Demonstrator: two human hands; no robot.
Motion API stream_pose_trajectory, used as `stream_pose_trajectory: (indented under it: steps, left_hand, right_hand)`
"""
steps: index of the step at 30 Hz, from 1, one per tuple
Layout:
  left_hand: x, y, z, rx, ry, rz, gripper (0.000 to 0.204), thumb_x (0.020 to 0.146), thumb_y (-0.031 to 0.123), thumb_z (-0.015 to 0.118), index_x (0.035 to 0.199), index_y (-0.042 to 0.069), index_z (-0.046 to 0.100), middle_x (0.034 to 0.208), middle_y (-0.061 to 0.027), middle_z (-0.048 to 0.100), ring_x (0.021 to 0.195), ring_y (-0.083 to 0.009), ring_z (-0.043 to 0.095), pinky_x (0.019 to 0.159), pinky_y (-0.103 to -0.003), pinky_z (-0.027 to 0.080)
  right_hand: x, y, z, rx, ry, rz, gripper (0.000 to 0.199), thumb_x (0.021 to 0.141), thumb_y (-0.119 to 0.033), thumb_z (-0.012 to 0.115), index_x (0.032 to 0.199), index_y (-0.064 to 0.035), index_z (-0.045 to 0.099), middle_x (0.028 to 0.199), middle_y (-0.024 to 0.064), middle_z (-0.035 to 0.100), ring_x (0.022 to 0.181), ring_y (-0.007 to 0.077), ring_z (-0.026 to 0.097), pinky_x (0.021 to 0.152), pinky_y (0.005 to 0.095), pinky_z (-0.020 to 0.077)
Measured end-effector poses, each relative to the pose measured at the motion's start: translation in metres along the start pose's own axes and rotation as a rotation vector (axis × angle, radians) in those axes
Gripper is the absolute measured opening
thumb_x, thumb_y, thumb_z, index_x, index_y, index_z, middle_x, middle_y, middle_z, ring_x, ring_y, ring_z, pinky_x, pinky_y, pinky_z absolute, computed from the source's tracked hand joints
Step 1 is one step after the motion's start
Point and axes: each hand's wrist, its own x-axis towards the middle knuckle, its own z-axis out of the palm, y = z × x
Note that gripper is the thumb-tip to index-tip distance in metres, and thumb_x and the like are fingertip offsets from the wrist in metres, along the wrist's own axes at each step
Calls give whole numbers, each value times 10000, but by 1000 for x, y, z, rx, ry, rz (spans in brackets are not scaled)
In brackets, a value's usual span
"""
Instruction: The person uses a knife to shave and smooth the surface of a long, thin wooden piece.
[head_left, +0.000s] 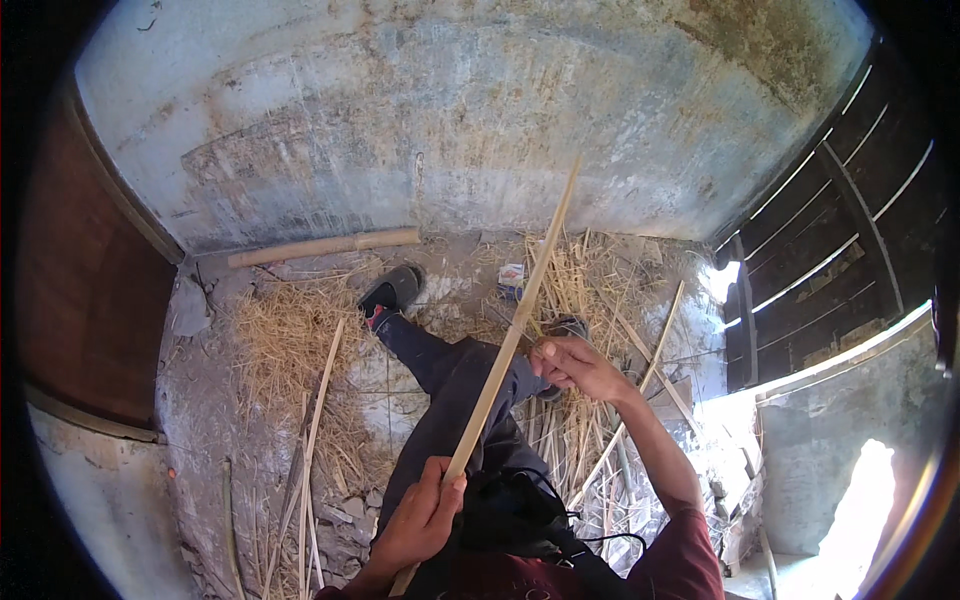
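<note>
I note a rough concrete floor point(200, 420), cracked and dusty. Dry straw point(285, 335) lies heaped at nine o'clock, with more at one o'clock. A thick bamboo pole point(325, 246) rests along the wall at eleven o'clock. Thin split strips point(315, 440) lie at seven o'clock, and further strips point(660, 345) at three o'clock

L hand point(425, 515) grips lower end of long bamboo strip point(515, 330), which points to 1 o'clock. R hand point(572, 365) pinches it mid-length. Bamboo pole point(325, 247) lies by wall at 11 o'clock; straw point(285, 340) w/ cut strips on the ground.
</note>
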Motion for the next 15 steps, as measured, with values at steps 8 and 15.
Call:
stream_pose_trajectory:
  steps: [8, 15]
  left_hand:
    - [0, 0, 1, -9, -8, -33, 220, 1167, 220, 405, 1194, 10, 466, 775, -21, 438, 699, -114, 402, 670, -332, 389]
    - [-2, 0, 1, -9, -13, -25, 218, 1167, 217, 402, 1201, 10, 461, 772, -20, 433, 693, -117, 399, 670, -336, 387]
  right_hand:
    - [-5, -34, 52, -996, 414, -538, 407, 1103, -444, 522, 1052, -41, 549, 727, 201, 612, 662, 425, 658, 566, 465, 508]
    - [6, -5, 40, -1008, 649, -390, 419, 1071, -452, 575, 1010, -39, 534, 752, 178, 648, 619, 415, 664, 519, 471, 513]
